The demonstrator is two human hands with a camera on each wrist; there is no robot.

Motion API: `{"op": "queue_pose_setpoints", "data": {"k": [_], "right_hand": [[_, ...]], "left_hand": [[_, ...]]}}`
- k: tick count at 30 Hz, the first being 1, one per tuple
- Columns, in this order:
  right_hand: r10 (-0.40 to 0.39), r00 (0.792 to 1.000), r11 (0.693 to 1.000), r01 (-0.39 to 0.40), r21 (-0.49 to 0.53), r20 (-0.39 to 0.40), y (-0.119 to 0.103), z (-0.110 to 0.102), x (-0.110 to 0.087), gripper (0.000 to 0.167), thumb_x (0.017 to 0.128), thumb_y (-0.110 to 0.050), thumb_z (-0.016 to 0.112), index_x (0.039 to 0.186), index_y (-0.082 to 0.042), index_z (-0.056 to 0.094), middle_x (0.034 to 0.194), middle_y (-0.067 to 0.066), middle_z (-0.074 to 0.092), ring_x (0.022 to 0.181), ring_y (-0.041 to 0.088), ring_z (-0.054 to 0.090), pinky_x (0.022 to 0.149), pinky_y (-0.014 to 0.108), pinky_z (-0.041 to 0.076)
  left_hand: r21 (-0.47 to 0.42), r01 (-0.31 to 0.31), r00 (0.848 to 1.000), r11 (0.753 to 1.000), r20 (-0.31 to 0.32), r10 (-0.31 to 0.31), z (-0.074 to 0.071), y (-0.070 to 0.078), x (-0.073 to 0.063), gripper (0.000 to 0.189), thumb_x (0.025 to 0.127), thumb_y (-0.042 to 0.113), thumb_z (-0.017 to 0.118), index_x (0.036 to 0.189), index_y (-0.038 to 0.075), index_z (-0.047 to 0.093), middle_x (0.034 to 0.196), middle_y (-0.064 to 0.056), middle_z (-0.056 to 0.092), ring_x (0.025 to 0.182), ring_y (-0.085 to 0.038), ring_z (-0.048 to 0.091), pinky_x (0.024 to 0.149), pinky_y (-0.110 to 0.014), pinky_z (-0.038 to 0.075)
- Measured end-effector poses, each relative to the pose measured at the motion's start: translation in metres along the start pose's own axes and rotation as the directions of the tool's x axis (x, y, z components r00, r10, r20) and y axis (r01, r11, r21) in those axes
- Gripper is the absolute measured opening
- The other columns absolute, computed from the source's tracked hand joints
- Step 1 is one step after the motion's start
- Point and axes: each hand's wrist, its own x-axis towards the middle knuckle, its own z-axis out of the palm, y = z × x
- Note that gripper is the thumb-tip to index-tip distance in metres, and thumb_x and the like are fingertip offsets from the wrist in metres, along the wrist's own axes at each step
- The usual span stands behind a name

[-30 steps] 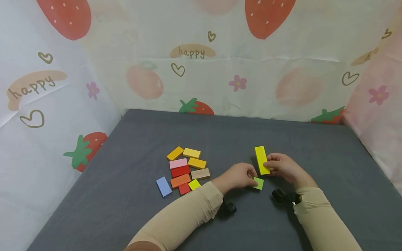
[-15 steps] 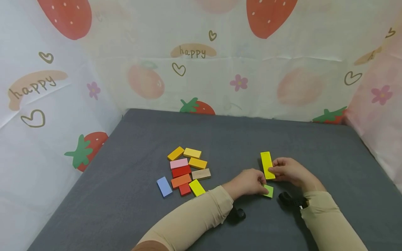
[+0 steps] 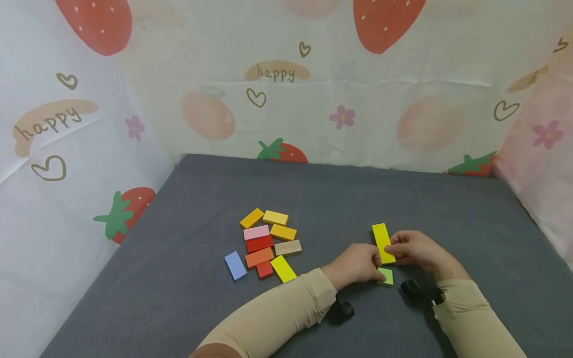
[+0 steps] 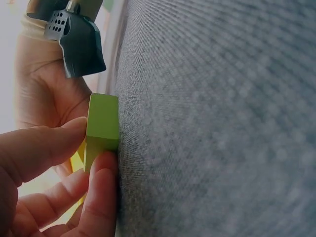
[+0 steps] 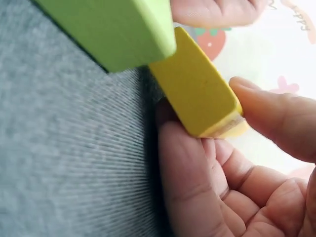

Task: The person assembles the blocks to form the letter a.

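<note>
Left wrist: green block (image 4: 102, 120) between fingers (image 4: 100, 197)

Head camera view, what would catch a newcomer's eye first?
Probably the big red strawberries printed on the pale backdrop, at the top edge. Next, the cluster of colorful blocks on the dark grey tabletop. To its right, the left hand pinches a light green block and the right hand holds a yellow block.
</note>
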Motion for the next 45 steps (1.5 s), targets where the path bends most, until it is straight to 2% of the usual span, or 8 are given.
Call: {"op": "queue_pose_setpoints", "data": {"k": [9,18,25,30,34,45], "right_hand": [[0.018,0.999,0.999,-0.019,-0.041,-0.036,-0.005,0.006,-0.008,0.020,0.094,-0.020,0.065,0.093,-0.001,0.059,0.084,0.002,0.058,0.080,0.014,0.061,0.078,0.034,0.057],[0.035,0.997,0.974,-0.049,-0.220,-0.067,-0.010,0.008,-0.011,0.024,0.089,-0.026,0.071,0.088,-0.003,0.065,0.078,0.001,0.062,0.073,0.018,0.056,0.064,0.033,0.048],[0.054,0.997,0.965,-0.065,-0.255,-0.053,-0.008,0.006,-0.010,0.024,0.089,-0.027,0.071,0.081,-0.006,0.064,0.070,0.000,0.059,0.068,0.017,0.055,0.062,0.032,0.047],[0.064,0.997,0.966,-0.070,-0.247,-0.030,-0.007,0.006,-0.010,0.024,0.089,-0.023,0.070,0.074,-0.007,0.061,0.065,0.000,0.059,0.063,0.016,0.057,0.060,0.031,0.050],[0.082,0.997,0.976,-0.082,-0.200,-0.004,-0.007,0.007,-0.010,0.023,0.090,-0.020,0.069,0.073,-0.007,0.061,0.064,-0.001,0.060,0.059,0.013,0.059,0.059,0.029,0.054],[0.102,0.994,0.989,-0.097,-0.109,0.048,-0.006,0.010,-0.009,0.023,0.094,-0.018,0.064,0.075,-0.006,0.061,0.063,0.000,0.063,0.056,0.010,0.061,0.057,0.025,0.054]], "left_hand": [[0.016,0.015,1.000,1.000,-0.011,-0.015,0.003,0.000,0.001,0.021,0.079,0.030,0.081,0.083,0.019,0.064,0.074,0.011,0.057,0.063,-0.004,0.050,0.057,-0.016,0.040],[0.007,0.019,1.000,1.000,-0.008,-0.019,0.002,0.001,-0.001,0.021,0.079,0.030,0.081,0.082,0.018,0.064,0.071,0.010,0.057,0.060,-0.005,0.050,0.053,-0.017,0.039],[0.001,0.021,1.000,1.000,0.001,-0.021,0.003,0.002,-0.001,0.023,0.079,0.030,0.081,0.081,0.018,0.062,0.069,0.010,0.055,0.059,-0.005,0.049,0.053,-0.017,0.039],[-0.056,0.045,0.999,0.997,0.004,-0.045,0.003,0.004,0.000,0.028,0.078,0.028,0.082,0.081,0.016,0.057,0.068,0.008,0.054,0.059,-0.007,0.049,0.052,-0.018,0.039],[-0.104,0.075,0.997,0.992,0.001,-0.076,0.003,0.004,0.000,0.032,0.076,0.026,0.084,0.082,0.016,0.055,0.069,0.006,0.054,0.059,-0.009,0.049,0.053,-0.019,0.039],[-0.081,0.068,0.997,0.994,-0.017,-0.069,0.001,0.001,0.003,0.030,0.074,0.028,0.086,0.084,0.017,0.060,0.073,0.009,0.054,0.061,-0.007,0.050,0.056,-0.017,0.041]]}}
